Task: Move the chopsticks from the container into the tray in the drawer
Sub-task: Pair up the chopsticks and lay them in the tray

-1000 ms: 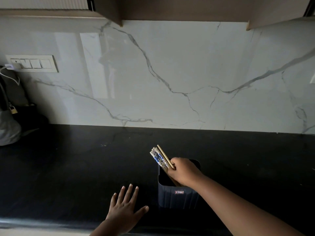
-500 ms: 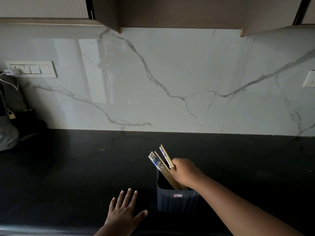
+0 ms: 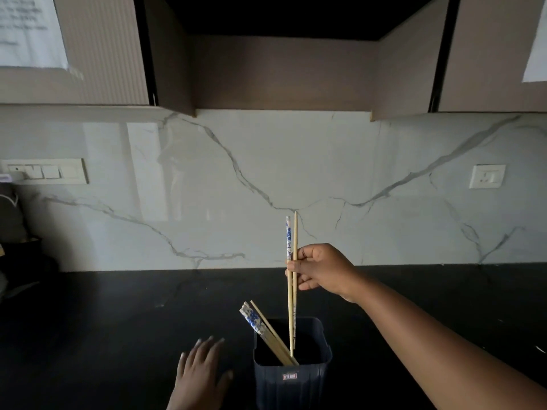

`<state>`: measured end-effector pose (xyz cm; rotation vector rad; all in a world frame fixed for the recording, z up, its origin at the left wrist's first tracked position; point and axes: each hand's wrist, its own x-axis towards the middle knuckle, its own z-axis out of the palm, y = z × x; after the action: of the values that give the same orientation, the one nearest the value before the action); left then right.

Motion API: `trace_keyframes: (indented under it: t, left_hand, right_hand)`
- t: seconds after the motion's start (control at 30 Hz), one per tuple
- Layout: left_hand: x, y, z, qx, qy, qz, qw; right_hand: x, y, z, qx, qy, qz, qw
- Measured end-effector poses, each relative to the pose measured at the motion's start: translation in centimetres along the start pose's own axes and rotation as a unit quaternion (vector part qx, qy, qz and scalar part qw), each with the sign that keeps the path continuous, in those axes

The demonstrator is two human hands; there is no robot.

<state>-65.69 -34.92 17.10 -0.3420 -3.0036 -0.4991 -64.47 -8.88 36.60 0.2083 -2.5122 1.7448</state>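
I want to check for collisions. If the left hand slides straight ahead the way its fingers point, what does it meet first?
The left hand lies flat on the black counter, fingers pointing toward the wall. Straight ahead shows only bare counter until the marble backsplash. The dark container stands to its right, probably outside that line, though depth is unclear.

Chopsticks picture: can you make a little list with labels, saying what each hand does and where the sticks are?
right hand: pinches two lifted chopsticks, upright, tips still inside the container
left hand: flat on the countertop, fingers spread, left of the container
container: dark, square, open top
other chopsticks: still inside, leaning left
drawer and tray: not in view
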Motion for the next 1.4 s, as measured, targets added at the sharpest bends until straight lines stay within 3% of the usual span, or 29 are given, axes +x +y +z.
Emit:
trace_keyframes:
  t: [0.1,0.17,0.23,0.4,0.47,0.57,0.63,0.7,0.77,0.8,0.87,0.9,0.97,1.2,1.4]
  left_hand:
    - [0.3,2.4,-5.3,-0.016,0.23,0.191,0.954]
    - [0.6,4.5,-8.3,0.036,0.299,0.331,0.894]
    - [0.9,6.3,-10.7,0.1,0.318,0.433,0.837]
    - [1.1,8.4,-13.0,0.162,0.319,0.566,0.743]
    - [1.1,8.7,-13.4,0.17,0.317,0.595,0.719]
    - [0.8,9.2,-13.5,0.148,0.332,0.604,0.709]
    - [0.5,9.8,-13.5,0.074,0.336,0.592,0.729]
    - [0.2,10.6,-13.8,-0.049,0.322,0.517,0.792]
    - [0.1,11.7,-14.4,-0.218,0.272,0.316,0.883]
    - [0.1,12.2,-14.9,-0.326,0.212,0.2,0.899]
    - [0.6,12.8,-15.5,-0.518,0.074,0.041,0.851]
    - [0.8,12.9,-15.7,-0.565,0.025,0.006,0.824]
    - [0.8,13.0,-15.7,-0.582,-0.034,-0.016,0.812]
    - [0.3,13.5,-14.5,-0.589,-0.052,-0.026,0.806]
    - [0.1,13.5,-13.9,-0.561,-0.069,-0.034,0.825]
  right_hand:
    - [-0.6,-1.4,-0.4,0.027,-0.018,-0.009,0.999]
    - [-0.8,-1.9,-0.2,0.043,-0.029,-0.01,0.999]
    - [-1.1,-2.2,0.3,0.061,-0.037,-0.011,0.997]
    - [-1.8,-2.6,0.9,0.096,-0.058,-0.014,0.994]
    - [-2.0,-2.5,0.9,0.088,-0.056,-0.011,0.994]
    - [-2.3,-2.0,0.9,0.097,-0.052,-0.004,0.994]
    - [-2.5,-1.6,0.8,0.112,-0.041,-0.002,0.993]
    - [-2.6,-1.2,0.8,0.111,-0.022,0.003,0.994]
    - [-2.7,-0.8,0.7,0.095,-0.008,0.006,0.995]
    - [-2.8,-0.7,0.8,0.086,-0.006,0.006,0.996]
    - [-3.1,-0.5,1.1,0.079,-0.017,0.007,0.997]
    - [-3.3,-0.4,1.3,0.076,-0.025,0.006,0.997]
    - [-3.6,-0.3,1.9,0.069,-0.035,0.0,0.997]
    - [-4.0,1.0,3.7,0.051,-0.01,-0.013,0.999]
    - [-4.5,2.1,4.4,0.002,0.014,-0.007,1.0]
